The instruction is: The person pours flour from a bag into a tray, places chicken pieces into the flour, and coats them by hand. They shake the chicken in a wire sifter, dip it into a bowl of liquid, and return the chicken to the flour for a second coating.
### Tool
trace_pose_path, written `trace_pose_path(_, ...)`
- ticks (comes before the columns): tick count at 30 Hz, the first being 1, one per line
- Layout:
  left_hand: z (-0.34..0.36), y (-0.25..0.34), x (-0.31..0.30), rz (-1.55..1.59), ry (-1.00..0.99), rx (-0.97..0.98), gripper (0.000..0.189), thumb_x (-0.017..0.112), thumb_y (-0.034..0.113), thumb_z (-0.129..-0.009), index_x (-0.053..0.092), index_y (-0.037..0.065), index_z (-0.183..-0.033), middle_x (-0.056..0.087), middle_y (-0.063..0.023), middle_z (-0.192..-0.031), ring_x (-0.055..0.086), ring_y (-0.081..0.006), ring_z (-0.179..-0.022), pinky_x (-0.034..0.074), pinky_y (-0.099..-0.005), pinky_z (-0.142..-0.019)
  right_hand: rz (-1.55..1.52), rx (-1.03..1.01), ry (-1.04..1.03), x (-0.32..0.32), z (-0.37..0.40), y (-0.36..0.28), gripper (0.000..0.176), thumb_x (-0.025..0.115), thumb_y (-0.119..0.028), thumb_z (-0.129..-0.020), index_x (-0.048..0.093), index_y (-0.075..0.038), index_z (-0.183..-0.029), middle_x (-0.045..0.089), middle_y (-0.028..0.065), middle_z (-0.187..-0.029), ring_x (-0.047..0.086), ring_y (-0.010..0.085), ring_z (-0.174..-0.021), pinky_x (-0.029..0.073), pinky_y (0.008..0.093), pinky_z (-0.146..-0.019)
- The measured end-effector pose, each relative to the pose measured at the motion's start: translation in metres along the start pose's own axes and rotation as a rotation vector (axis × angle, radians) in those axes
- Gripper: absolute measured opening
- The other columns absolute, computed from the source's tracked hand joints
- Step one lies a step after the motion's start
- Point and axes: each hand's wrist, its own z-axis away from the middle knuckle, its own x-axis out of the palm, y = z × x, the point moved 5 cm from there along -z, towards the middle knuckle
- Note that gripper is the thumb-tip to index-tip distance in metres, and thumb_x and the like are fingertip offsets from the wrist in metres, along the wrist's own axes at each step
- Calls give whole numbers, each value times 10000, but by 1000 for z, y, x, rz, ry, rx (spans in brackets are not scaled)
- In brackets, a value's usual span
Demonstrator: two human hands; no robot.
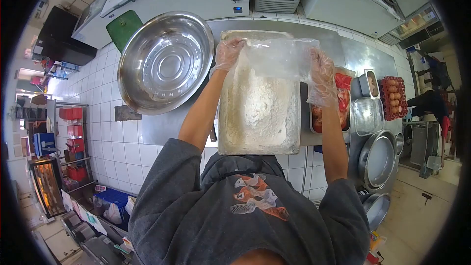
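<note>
Between my two hands a clear plastic bag [279, 58] is stretched out above a rectangular metal tray [226, 143]. White flour [261, 105] lies in the tray, heaped toward its middle. My left hand [228, 53], in a clear plastic glove, pinches the bag's left end. My right hand [322, 76], gloved the same way, is closed on the bag's right end. Just right of the tray, partly under my right forearm, stands a metal pan [312, 126] holding a bag of red-orange food [343, 93]. Left of the tray is a large steel basin [169, 64].
On the right side of the steel table [319, 39] are a clear plastic container [369, 118], a small metal pan [369, 84], a red egg tray [392, 98] and round metal bowls [378, 159]. A green stool [122, 27] stands behind the basin. White freezers [191, 0] line the back.
</note>
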Motion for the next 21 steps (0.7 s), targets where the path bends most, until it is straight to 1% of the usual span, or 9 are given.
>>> trace_pose_path(3,-4,4,-3,-145,3,30,246,756,251,-822,764,37,-944,748,-101,-861,670,-160,-766,524,-318,-752,107,67,-23,-11,5,16,406,598,-416,-960,713,-45,-1080,697,138,-845,629,207,-774,490,343,-731)
trace_pose_path(6,-4,16,-8,-171,-27,14,257,756,261,-826,766,37,-952,749,-100,-868,681,-165,-794,525,-318,-766,175,145,-31,-18,12,18,403,599,-407,-960,708,-30,-1053,693,155,-864,636,215,-789,489,354,-725)
trace_pose_path(9,-4,34,-11,-148,-43,43,264,758,260,-826,763,32,-959,749,-121,-877,690,-185,-798,526,-324,-758,193,100,-24,-19,18,18,383,583,-369,-975,702,-13,-1049,688,176,-896,643,243,-812,490,361,-734)
trace_pose_path(12,-7,49,-8,-329,-10,125,274,753,269,-832,760,34,-973,747,-136,-892,697,-210,-800,528,-330,-749,-92,-14,76,-12,25,7,356,565,-324,-988,684,4,-1063,669,193,-888,630,299,-792,484,377,-730)
trace_pose_path(15,-13,48,-9,-200,-1,112,265,733,283,-848,761,55,-981,743,-141,-891,701,-233,-797,529,-337,-740,83,-105,82,-15,24,5,341,556,-292,-994,662,9,-1115,675,197,-918,624,351,-819,487,376,-763)
trace_pose_path(18,-9,70,-9,-315,-22,167,269,709,317,-865,763,78,-976,737,-145,-895,703,-268,-797,531,-342,-737,88,-246,132,-19,24,-45,333,562,-291,-988,649,19,-1074,660,212,-912,617,378,-828,480,403,-757)
trace_pose_path(20,8,72,-8,-404,-44,195,269,697,328,-873,764,84,-965,733,-148,-904,702,-287,-799,533,-351,-737,263,-161,56,-17,36,-27,320,554,-283,-991,646,18,-1048,653,220,-912,621,389,-849,480,414,-763)
trace_pose_path(21,-5,79,-8,-447,-36,245,270,691,333,-877,764,87,-960,731,-150,-908,702,-296,-800,533,-355,-737,342,-152,37,-13,24,-30,315,550,-280,-992,644,18,-1036,649,224,-912,623,394,-860,479,419,-765)
